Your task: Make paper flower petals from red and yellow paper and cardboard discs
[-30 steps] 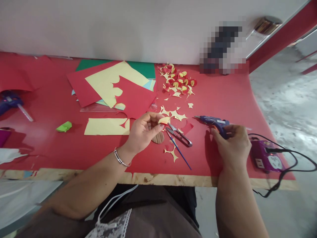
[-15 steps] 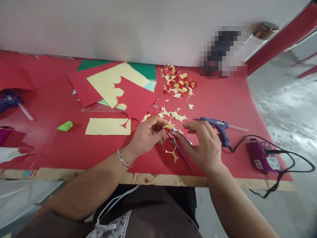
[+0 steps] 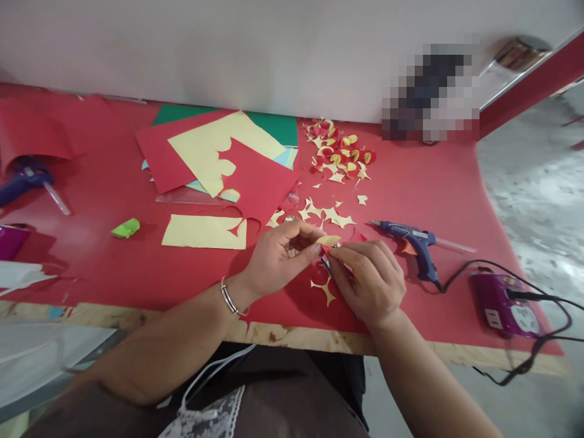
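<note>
My left hand (image 3: 285, 252) is closed, its thumb and fingertips pinching a small curved paper petal (image 3: 329, 239), yellow with red beneath. At the petal's right end, the fingers of my right hand (image 3: 369, 277) are pinched together on it. A small silvery glint shows at those fingertips, too small to name. Below, a thin blue stick (image 3: 326, 266) slants down and is partly hidden under my right hand. A yellow paper offcut (image 3: 327, 293) lies on the table between my wrists.
Red and yellow paper petals (image 3: 340, 152) are heaped at the back, with yellow scraps (image 3: 335, 216) before them. A blue glue gun (image 3: 417, 240) and purple power socket (image 3: 506, 304) with cable are at right. Coloured sheets (image 3: 260, 182), a yellow strip (image 3: 205, 232) and another glue gun (image 3: 27, 180) are left.
My right hand has moved left and its fingers, apart before, have closed at the petal. The petal sits slightly further right in view. The whole view has shifted a little.
</note>
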A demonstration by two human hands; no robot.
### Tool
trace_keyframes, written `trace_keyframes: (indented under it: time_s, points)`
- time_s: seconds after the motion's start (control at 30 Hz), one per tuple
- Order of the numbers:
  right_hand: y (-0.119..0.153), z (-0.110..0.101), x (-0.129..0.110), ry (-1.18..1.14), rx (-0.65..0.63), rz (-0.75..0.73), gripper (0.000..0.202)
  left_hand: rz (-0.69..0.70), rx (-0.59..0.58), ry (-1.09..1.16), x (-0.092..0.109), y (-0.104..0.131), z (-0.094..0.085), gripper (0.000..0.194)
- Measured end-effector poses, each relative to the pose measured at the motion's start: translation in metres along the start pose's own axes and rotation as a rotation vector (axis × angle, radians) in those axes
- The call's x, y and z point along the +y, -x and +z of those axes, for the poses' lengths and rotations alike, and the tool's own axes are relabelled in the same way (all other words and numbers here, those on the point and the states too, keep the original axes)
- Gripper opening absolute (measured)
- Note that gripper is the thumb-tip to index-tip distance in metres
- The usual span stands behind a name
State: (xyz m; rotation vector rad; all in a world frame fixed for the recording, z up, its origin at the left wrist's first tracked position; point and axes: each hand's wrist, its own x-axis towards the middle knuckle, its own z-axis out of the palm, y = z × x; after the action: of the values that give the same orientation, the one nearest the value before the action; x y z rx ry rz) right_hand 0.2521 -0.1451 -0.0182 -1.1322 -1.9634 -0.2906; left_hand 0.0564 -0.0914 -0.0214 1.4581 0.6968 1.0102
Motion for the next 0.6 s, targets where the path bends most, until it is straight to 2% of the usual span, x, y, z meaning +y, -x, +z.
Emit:
trace_keyframes:
  time_s: [0.17, 0.6]
  points:
    - [0.0012, -0.0021, 0.0011, 0.002, 0.008, -0.003, 0.027, -0.084, 0.024, 0.059, -0.0001, 0.0025, 0.0008, 0.016]
    - [0.0028, -0.0038, 0.0013, -0.034, -0.007, 0.004, 0.029, -0.189, 0.078, 0.143, -0.0005, 0.0002, -0.0008, 0.014]
